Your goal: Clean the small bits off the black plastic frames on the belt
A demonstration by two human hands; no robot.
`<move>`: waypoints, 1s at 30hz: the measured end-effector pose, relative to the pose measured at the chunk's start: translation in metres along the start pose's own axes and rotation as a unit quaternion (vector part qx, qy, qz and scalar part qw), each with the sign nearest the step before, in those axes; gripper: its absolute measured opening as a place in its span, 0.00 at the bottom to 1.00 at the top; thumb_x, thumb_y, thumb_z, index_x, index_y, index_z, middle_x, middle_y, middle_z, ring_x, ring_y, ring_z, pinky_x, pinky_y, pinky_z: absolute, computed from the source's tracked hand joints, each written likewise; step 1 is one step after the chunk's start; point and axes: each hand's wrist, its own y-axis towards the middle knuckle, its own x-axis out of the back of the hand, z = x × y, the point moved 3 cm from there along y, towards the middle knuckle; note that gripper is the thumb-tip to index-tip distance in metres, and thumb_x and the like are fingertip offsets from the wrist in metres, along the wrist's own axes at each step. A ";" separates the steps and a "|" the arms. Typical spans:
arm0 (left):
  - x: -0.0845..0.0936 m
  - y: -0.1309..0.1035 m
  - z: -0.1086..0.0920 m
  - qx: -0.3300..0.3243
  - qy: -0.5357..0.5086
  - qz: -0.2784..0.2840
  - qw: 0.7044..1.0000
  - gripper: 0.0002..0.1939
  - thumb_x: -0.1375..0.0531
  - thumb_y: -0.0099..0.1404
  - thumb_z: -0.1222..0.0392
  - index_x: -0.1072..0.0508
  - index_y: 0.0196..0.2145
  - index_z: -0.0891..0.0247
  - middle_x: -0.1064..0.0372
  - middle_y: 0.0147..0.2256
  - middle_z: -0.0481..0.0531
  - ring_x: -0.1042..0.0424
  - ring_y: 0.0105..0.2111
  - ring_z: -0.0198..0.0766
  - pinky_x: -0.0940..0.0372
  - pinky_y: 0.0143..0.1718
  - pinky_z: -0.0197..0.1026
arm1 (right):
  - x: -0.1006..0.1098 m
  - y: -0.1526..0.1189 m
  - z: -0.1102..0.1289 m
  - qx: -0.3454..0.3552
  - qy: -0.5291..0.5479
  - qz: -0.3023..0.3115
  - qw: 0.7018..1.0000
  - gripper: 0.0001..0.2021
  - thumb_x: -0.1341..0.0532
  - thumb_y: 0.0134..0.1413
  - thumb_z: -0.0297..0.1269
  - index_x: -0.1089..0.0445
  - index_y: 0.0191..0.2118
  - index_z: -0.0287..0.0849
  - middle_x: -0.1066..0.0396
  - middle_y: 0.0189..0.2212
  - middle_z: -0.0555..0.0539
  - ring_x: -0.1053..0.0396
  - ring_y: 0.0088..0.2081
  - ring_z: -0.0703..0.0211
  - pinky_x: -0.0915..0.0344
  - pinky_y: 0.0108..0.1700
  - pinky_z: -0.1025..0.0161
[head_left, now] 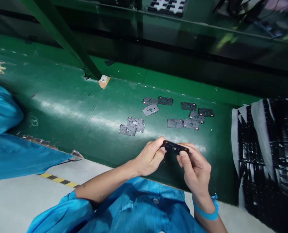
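A black rectangular plate point(175, 148) is held up over the near edge of a green table point(114, 110). My left hand point(151, 157) pinches its left end between thumb and fingers. At its right end, my right hand point(196, 165) grips it the same way, the thumb on the near face. Beyond my hands lie several similar dark plates in loose groups: some overlap at the left point(127, 130), a lighter grey one point(150, 110) lies tilted in the middle, and others point(191, 124) are spread to the right.
Stacked black trays point(267, 155) with whitish strips stand at the right. A green post point(68, 42) rises from the table at the back left. At the left edge is another person's blue sleeve point(3, 110). A dark shelf point(158, 35) spans the back.
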 end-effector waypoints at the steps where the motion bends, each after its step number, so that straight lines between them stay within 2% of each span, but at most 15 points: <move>1: -0.001 0.000 -0.001 -0.005 0.018 0.016 1.000 0.06 0.50 0.76 0.63 0.38 0.38 0.58 0.39 0.27 0.43 0.39 0.25 0.35 0.42 0.31 0.39 | 0.003 0.001 0.000 -0.011 0.008 -0.021 1.000 0.08 0.40 0.75 0.33 0.22 0.49 0.45 0.29 0.37 0.47 0.36 0.26 0.65 0.37 0.29 0.63; 4: -0.003 0.002 -0.001 -0.047 0.111 0.025 0.992 0.07 0.47 0.77 0.64 0.30 0.42 0.60 0.30 0.33 0.49 0.30 0.32 0.38 0.35 0.37 0.41 | 0.012 0.002 -0.001 -0.036 0.018 -0.062 0.997 0.07 0.39 0.75 0.36 0.23 0.45 0.44 0.29 0.36 0.48 0.37 0.25 0.67 0.38 0.27 0.64; 6: -0.001 0.002 -0.002 -0.080 0.177 0.019 0.981 0.10 0.46 0.79 0.61 0.24 0.44 0.61 0.25 0.39 0.55 0.26 0.39 0.42 0.33 0.45 0.45 | 0.016 0.003 0.000 -0.046 0.019 -0.069 0.996 0.08 0.39 0.75 0.37 0.23 0.45 0.43 0.29 0.37 0.48 0.37 0.25 0.67 0.39 0.27 0.64; 8: 0.002 0.004 -0.005 -0.092 0.196 0.019 0.976 0.11 0.45 0.80 0.59 0.22 0.46 0.62 0.23 0.43 0.58 0.25 0.43 0.45 0.32 0.49 0.48 | 0.018 0.004 0.002 -0.050 0.016 -0.071 0.996 0.08 0.39 0.74 0.38 0.23 0.45 0.43 0.29 0.38 0.47 0.36 0.25 0.66 0.38 0.26 0.64; 12: 0.010 0.013 -0.018 -0.065 0.048 -0.021 0.997 0.13 0.41 0.79 0.56 0.23 0.55 0.63 0.24 0.45 0.57 0.25 0.42 0.41 0.31 0.45 0.43 | 0.018 0.004 0.007 -0.021 -0.007 -0.062 0.998 0.07 0.39 0.74 0.36 0.23 0.45 0.43 0.29 0.37 0.48 0.36 0.25 0.66 0.37 0.26 0.65; 14: 0.009 0.019 -0.022 -0.041 -0.024 -0.033 0.998 0.13 0.40 0.78 0.55 0.22 0.50 0.64 0.26 0.41 0.54 0.26 0.38 0.38 0.32 0.40 0.40 | 0.017 0.002 0.007 0.013 -0.025 -0.060 0.998 0.07 0.39 0.74 0.34 0.22 0.47 0.44 0.29 0.37 0.47 0.35 0.26 0.65 0.36 0.27 0.64; 17: 0.004 0.026 -0.023 -0.018 -0.074 -0.043 0.996 0.15 0.41 0.78 0.54 0.23 0.36 0.65 0.31 0.33 0.50 0.31 0.31 0.35 0.36 0.35 0.38 | 0.014 -0.001 0.005 0.065 -0.070 -0.072 0.993 0.09 0.38 0.72 0.31 0.21 0.50 0.44 0.26 0.39 0.45 0.29 0.31 0.59 0.33 0.31 0.61; 21: -0.001 0.025 -0.020 -0.024 -0.102 -0.064 0.992 0.12 0.42 0.75 0.60 0.24 0.34 0.65 0.32 0.31 0.49 0.32 0.30 0.33 0.38 0.33 0.37 | 0.011 -0.004 0.002 0.091 -0.101 -0.069 0.988 0.10 0.38 0.71 0.30 0.21 0.50 0.45 0.24 0.39 0.44 0.25 0.36 0.53 0.31 0.35 0.58; 25: -0.004 0.023 -0.017 -0.036 -0.146 -0.085 0.985 0.10 0.42 0.75 0.60 0.21 0.42 0.66 0.30 0.33 0.49 0.35 0.26 0.30 0.40 0.28 0.34 | 0.007 -0.004 0.004 0.071 -0.061 -0.047 0.994 0.11 0.39 0.72 0.29 0.21 0.52 0.46 0.25 0.39 0.46 0.28 0.32 0.58 0.33 0.32 0.61; 30: -0.007 0.024 -0.015 -0.046 -0.199 -0.089 0.975 0.15 0.40 0.77 0.52 0.20 0.41 0.66 0.31 0.34 0.50 0.37 0.23 0.27 0.40 0.25 0.33 | 0.005 -0.003 0.008 0.036 0.001 -0.047 0.998 0.08 0.39 0.73 0.30 0.22 0.49 0.45 0.28 0.38 0.49 0.35 0.24 0.67 0.37 0.26 0.65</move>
